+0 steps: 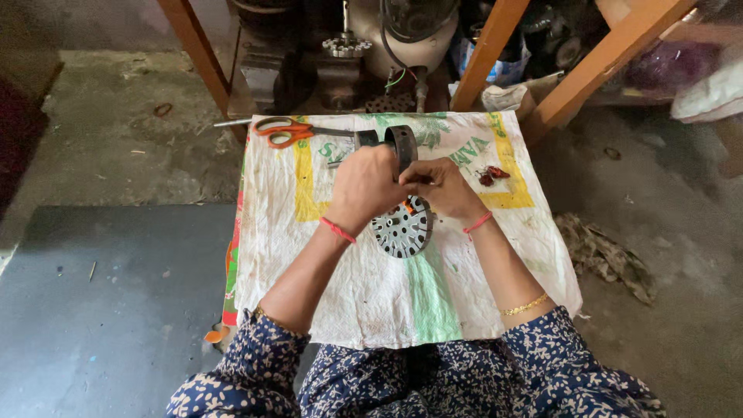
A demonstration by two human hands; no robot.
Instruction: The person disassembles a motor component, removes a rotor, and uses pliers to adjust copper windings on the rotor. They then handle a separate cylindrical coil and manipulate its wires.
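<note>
A white woven sack (387, 286) covers the low work surface, and on it, just under both hands, lies a round grey slotted metal core (401, 229) with a dark ring (402, 145) standing on edge beyond it. The left hand (364, 186) is clenched over the core's upper edge and the right hand (441, 188) pinches something small and orange against it, too hidden to name. The work looks mid-way: orange-handled scissors (288, 130) and small red bits (491, 175) lie aside on the sack, untouched.
</note>
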